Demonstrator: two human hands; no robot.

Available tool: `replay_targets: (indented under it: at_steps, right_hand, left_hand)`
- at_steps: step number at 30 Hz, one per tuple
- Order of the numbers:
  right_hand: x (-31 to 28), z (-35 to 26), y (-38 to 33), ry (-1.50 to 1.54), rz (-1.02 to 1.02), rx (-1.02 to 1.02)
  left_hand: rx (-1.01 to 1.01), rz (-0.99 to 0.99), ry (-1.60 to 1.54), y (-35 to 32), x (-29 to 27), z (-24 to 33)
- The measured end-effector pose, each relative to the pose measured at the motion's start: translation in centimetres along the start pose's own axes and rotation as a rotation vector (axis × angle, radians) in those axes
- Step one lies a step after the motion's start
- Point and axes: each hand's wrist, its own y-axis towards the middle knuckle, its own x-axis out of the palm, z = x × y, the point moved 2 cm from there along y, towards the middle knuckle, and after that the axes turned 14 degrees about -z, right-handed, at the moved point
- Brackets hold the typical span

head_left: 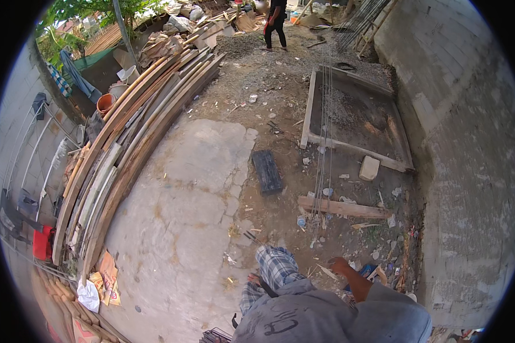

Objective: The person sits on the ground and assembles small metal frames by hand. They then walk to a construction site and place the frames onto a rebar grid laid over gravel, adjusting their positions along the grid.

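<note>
My right arm reaches out from a grey sleeve, with my right hand [340, 266] over the littered ground beside my plaid shorts [276, 267]. Its fingers are small and dark, and their grip does not show clearly. Against my left thigh is my left hand [254, 279], mostly hidden by my grey shirt [292, 315]. A dark strip lies close to it. Two short dark prongs [250, 235] stick out just past my knee; what they belong to is hidden. Long thin steel rods [324, 154] run along the ground ahead, their near ends in front of me.
Long timber beams [149, 123] are stacked at left. A black rectangular slab [267, 172] lies ahead, with a wooden plank [344, 207] to its right. A concrete-edged pit [307, 108] sits by the right wall [469, 188]. Far off stands a person [276, 26] in dark clothes.
</note>
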Motion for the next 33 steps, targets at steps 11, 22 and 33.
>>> replay_targets:
  at_steps: [11,22,33]
  right_hand:
    - [4.6,1.6,6.6,0.075,-0.110,0.505]
    - [-6.4,-45.7,24.0,-0.111,-0.013,-0.173]
    - [-14.6,-62.3,27.7,-0.201,0.332,-0.215]
  left_hand:
    - [-0.070,0.082,0.012,3.1,-2.4,13.6]
    - [-0.053,0.070,0.027,7.8,1.9,34.2]
    - [-0.072,0.043,0.095,14.2,-0.1,51.7]
